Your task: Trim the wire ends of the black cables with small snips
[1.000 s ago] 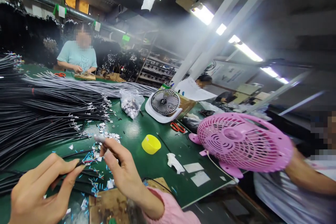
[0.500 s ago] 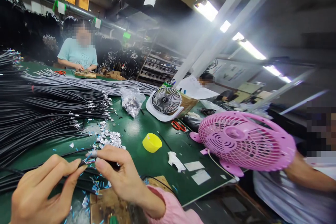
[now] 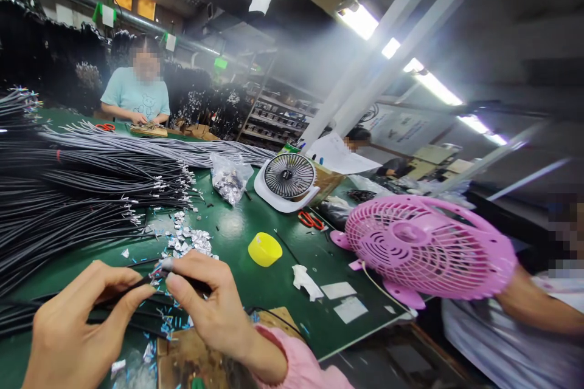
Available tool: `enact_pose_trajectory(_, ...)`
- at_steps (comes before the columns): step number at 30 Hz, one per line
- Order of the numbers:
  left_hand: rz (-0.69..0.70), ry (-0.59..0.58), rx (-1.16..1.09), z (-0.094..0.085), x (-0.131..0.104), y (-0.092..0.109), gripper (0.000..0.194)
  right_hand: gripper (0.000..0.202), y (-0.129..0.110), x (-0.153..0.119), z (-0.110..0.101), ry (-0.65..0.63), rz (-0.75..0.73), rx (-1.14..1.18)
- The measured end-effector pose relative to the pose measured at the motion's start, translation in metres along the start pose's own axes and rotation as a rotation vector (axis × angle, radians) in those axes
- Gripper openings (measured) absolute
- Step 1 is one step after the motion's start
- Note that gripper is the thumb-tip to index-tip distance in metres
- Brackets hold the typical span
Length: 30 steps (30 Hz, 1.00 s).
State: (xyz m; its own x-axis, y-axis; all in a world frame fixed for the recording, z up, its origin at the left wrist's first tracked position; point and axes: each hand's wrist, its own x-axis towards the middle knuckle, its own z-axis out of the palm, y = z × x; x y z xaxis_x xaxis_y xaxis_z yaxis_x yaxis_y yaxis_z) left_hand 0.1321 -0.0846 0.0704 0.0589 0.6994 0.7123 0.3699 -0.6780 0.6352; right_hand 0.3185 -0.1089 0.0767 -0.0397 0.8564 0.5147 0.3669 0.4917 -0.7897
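Note:
At the lower left, my left hand (image 3: 86,316) pinches a black cable (image 3: 142,283) near its stripped end between thumb and forefinger. My right hand (image 3: 214,304), in a pink sleeve with a grey cover on one fingertip, is closed at the thin coloured wires (image 3: 157,272) coming out of that end. A dark object (image 3: 201,285) shows partly under its fingers; its kind is hidden. Under both hands lie more black cables (image 3: 59,310), blue wire scraps (image 3: 171,323) and a worn wooden board (image 3: 182,349).
Bundled cables (image 3: 82,179) cover the table's left. Foil scraps (image 3: 194,242), a bag of small parts (image 3: 230,179), a yellow ring (image 3: 265,249), a white fan (image 3: 288,175) and red-handled scissors (image 3: 311,220) lie ahead. A pink fan (image 3: 424,246) stands right. A co-worker (image 3: 137,94) sits opposite.
My left hand has shifted slightly right, its fingers closer to the cable's end and more of the black cable showing. My right hand stays almost in place.

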Motion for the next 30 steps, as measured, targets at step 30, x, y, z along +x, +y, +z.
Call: enact_pose_trajectory(30, -0.092, -0.18, -0.071, -0.007, 0.018, 0.009, 0.021, 0.024, 0.005, 0.012, 0.005, -0.117, -0.128, -0.181)
